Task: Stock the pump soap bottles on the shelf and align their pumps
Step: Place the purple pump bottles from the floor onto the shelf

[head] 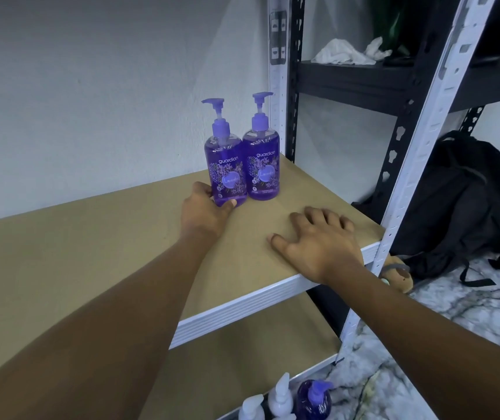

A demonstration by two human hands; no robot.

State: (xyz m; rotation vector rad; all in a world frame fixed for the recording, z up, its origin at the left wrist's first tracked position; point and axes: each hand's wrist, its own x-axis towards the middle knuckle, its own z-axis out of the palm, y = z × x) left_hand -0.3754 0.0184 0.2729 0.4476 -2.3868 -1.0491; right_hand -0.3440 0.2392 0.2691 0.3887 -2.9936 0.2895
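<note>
Two purple pump soap bottles stand side by side at the back right of the brown shelf board (pixel 97 256). The left bottle (pixel 227 165) has its pump nozzle pointing left, and my left hand (pixel 204 212) grips its base with thumb and fingers around it. The right bottle (pixel 263 159) stands free, its nozzle pointing right. My right hand (pixel 318 241) lies flat on the board near the front right corner, fingers spread, holding nothing. Below, at the bottom edge of the view, stand another purple bottle (pixel 315 400) and two white pump bottles (pixel 280 397).
A white metal upright (pixel 418 153) frames the shelf's right front corner, with a black rack (pixel 363 83) behind it holding crumpled white cloth (pixel 341 53). A black backpack (pixel 466 204) lies on the marble floor to the right. A grey wall backs the shelf.
</note>
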